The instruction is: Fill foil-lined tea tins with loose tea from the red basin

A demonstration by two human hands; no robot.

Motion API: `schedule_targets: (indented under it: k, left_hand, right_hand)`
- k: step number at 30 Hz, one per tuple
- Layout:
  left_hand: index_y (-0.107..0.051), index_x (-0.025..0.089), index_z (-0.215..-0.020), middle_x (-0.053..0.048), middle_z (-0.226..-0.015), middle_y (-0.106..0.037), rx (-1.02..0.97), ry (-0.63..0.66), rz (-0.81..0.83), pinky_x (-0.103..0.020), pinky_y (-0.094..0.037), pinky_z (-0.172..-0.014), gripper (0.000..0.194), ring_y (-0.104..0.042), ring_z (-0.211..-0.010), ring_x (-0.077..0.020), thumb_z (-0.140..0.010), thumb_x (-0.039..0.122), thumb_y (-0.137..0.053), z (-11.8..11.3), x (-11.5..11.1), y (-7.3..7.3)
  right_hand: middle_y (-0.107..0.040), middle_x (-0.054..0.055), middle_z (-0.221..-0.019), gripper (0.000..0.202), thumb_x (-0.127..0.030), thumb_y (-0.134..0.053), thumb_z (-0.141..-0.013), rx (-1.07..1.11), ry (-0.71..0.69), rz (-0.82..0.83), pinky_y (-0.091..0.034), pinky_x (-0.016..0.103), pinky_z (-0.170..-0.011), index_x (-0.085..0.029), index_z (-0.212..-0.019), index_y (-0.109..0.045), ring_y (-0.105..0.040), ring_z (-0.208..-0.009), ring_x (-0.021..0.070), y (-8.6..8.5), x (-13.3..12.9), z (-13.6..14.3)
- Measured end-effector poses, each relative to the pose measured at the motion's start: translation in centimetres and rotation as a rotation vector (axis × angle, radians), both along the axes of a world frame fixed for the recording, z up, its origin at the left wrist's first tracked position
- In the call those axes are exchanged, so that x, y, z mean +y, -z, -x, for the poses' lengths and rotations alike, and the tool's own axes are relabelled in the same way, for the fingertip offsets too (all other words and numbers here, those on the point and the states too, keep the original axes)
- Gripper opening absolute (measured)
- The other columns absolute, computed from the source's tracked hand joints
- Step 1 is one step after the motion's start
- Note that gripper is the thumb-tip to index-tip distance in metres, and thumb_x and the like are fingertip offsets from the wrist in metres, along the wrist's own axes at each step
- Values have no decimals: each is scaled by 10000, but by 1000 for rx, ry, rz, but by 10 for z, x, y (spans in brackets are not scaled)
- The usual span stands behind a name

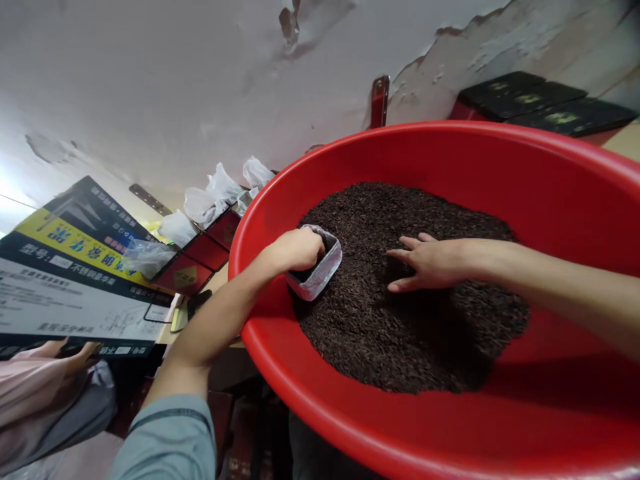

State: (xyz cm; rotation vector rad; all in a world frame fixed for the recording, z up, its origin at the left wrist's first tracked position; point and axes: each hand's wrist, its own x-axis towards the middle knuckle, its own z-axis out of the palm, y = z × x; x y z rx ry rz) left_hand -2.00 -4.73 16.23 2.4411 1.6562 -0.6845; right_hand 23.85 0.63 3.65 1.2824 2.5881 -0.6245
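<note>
A large red basin [445,137] holds a heap of dark brown, needle-like dry leaves [370,347] that look like loose tea. At the basin's left side, my left hand [300,250] is closed on a small square container [320,277] with a greyish rim. Its fingers curl inside the container, so their tips are hidden. The container rests tilted against the edge of the heap. Over the middle of the leaves, my right hand [425,263] is open, fingers spread and pointing left. It holds nothing; whether its fingertips touch the leaves is hard to tell.
Left of the basin stand red boxes [203,253] with clear plastic bags [215,190] sticking out. A large printed cardboard box [75,280] is at far left, with another person's hands [65,350] beneath it. Black-topped boxes [540,100] sit behind, along the peeling wall.
</note>
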Motion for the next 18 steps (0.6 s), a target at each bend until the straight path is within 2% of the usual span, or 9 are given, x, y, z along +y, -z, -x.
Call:
schedule_targets:
  k: [3,6,10,14,18]
  left_hand:
    - [-801,191,-1061,-81,-987,-785,-31,-26,21,-226,-434,-577,412,-708,-789,-179,-782,62,-527,4,0,-2]
    - [-803,178,-1050,-67,-944,-788,-108,-36,62,-215,-445,-595,435,-692,-750,-156,-765,24,-512,5,-1,-5]
    - [-804,140,-997,-74,-896,-780,-70,-17,195,-222,-411,-541,417,-660,-695,-151,-747,-3,-502,6,-2,-6]
    - [-799,136,-942,-66,-832,-763,-49,-11,215,-230,-391,-522,366,-616,-640,-144,-747,13,-515,5,-2,-6]
    - [-797,168,-906,-45,-773,-740,-27,29,141,-256,-369,-500,320,-553,-569,-146,-750,66,-536,6,-3,-11]
  right_hand:
    - [-393,190,-1587,1155,-915,-668,-529,-139,-35,145,-428,664,-1063,-273,-1480,-539,-476,-1348,503,-8,-4,0]
    - [-389,173,-1594,1194,-867,-754,-441,-202,-65,149,-452,631,-1049,-301,-1471,-546,-524,-1312,486,-12,-11,5]
    - [-332,171,-1622,1235,-809,-792,-458,-241,-96,164,-456,600,-1062,-294,-1531,-463,-502,-1344,468,-15,-15,11]
    - [-204,190,-1658,1290,-741,-830,-476,-287,-56,171,-416,617,-1099,-259,-1580,-369,-437,-1386,491,-26,-16,12]
    - [-125,207,-1669,1305,-754,-795,-540,-271,1,121,-388,594,-1134,-214,-1612,-282,-361,-1437,485,-45,-9,4]
